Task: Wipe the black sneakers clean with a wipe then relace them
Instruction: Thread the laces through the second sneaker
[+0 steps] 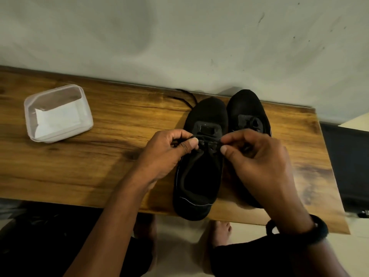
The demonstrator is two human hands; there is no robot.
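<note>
The heel half of the right-hand sneaker (247,108) is hidden behind the right hand (257,156) and its forearm; only the toe and the tongue area show. Black lace on black upper makes the eyelet rows hard to read, and how many rows are threaded cannot be told. A dark object at the frame's right edge is cut off.

Both hands work over the middle of the nearer sneaker (207,112), which lies toe toward the wall, touching its partner along the side. The left hand (169,148) has its fingers curled, with thumb and forefinger pinching the lace (185,96) at the left eyelet row. The right hand's thumb and forefinger close in a pinch at the right eyelet row – apparently on the other strand of the same lace, though it barely shows. A black wristband (319,230) circles the right wrist.

One loose lace end trails past the toe toward the back edge of the wooden table (79,166). The nearer sneaker's heel hangs over the front edge, above bare feet (221,230). The other sneaker's toe reaches the wall. Bare wood lies between the sneakers and a clear plastic tub (28,108) well to the left – white wipes (58,118) lie folded inside it.
</note>
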